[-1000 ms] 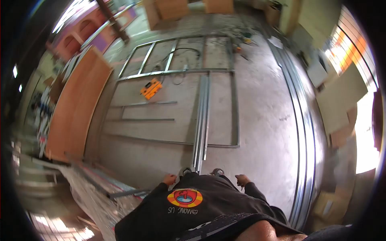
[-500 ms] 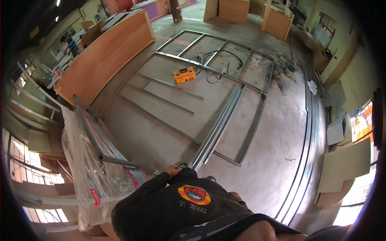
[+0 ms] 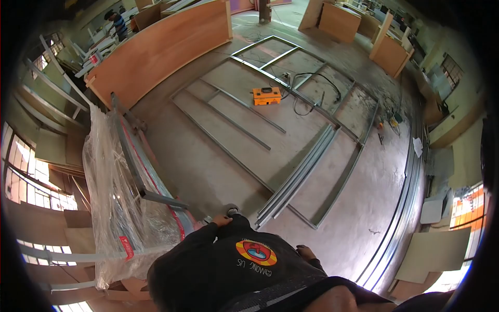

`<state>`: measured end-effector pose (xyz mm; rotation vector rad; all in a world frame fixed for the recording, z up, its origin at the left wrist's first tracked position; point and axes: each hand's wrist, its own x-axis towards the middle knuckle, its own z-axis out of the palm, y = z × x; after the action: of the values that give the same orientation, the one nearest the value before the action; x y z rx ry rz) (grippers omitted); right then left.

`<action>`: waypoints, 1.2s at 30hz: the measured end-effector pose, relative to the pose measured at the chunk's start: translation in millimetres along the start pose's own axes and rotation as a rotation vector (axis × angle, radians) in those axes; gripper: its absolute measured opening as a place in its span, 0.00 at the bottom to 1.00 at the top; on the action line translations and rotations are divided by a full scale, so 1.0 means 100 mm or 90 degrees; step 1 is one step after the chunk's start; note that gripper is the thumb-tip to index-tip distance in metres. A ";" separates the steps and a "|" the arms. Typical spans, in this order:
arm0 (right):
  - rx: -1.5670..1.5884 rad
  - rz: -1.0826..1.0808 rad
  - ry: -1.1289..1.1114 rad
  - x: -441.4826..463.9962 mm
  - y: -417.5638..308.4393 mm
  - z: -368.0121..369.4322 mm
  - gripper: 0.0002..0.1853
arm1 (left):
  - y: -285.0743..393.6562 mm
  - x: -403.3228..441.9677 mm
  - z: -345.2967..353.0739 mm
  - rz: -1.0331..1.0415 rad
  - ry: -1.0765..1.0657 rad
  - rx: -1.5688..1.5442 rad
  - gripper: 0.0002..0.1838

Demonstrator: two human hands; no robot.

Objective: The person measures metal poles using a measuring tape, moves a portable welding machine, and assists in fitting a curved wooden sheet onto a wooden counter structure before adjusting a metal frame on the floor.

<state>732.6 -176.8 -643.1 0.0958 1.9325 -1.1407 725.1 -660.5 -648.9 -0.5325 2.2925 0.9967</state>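
Observation:
My left hand [image 3: 222,220] is in front of my black shirt, with its fingers curled. Against it is a small dark object with a rounded grey end [image 3: 232,209]; its kind is unclear and the shirt hides part of it. On the other side of my body, my right hand [image 3: 306,252] hangs low, partly covered by the shirt, its fingers loosely apart with nothing seen in them. Ahead on the floor lies a bundle of long metal tubes [image 3: 299,177], resting across a metal tube frame [image 3: 332,200].
An orange welding machine [image 3: 266,96] with black cables sits beyond the tubes. Plastic-wrapped panels [image 3: 112,197] lean at left. Behind stands a wooden panel [image 3: 166,47], with a person in a striped shirt [image 3: 118,26] past it. Long metal bars [image 3: 400,197] line the right side.
My view has turned left, shifting the floor scene rightward. The rounded grey end by my left hand shows more clearly, and more of my right hand is visible beside the shirt.

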 end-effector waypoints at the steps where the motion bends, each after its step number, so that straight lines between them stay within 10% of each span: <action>1: 0.068 0.025 -0.002 0.02 -0.12 0.02 0.21 | -0.02 0.04 -0.06 -0.002 0.003 -0.010 0.27; 8: -0.018 0.153 -0.031 0.37 -0.88 0.35 0.25 | 0.35 0.22 -0.84 0.001 0.016 -0.215 0.25; 16: 0.027 0.173 0.022 0.61 -2.22 0.65 0.20 | 2.34 -0.37 -2.26 0.539 -0.368 -0.633 0.22; 18: -0.105 0.003 0.005 0.93 -1.74 0.63 0.19 | 2.80 -0.73 -2.64 0.853 -0.441 -0.617 0.26; 24: 0.023 0.230 0.024 0.62 -2.17 0.69 0.17 | 3.39 -1.93 -3.34 1.205 -0.935 -0.607 0.53; 31: -0.158 0.117 0.031 0.77 -1.17 0.73 0.19 | 3.50 -2.26 -3.47 0.966 -1.178 -0.609 0.63; 36: -0.153 0.057 0.101 0.55 -1.48 0.81 0.20 | 3.61 -2.09 -3.28 1.166 -1.190 -0.357 0.61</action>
<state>682.8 -341.2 -598.2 0.1446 2.1696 -0.8565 567.7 -650.3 -142.4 1.8568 0.1516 1.5179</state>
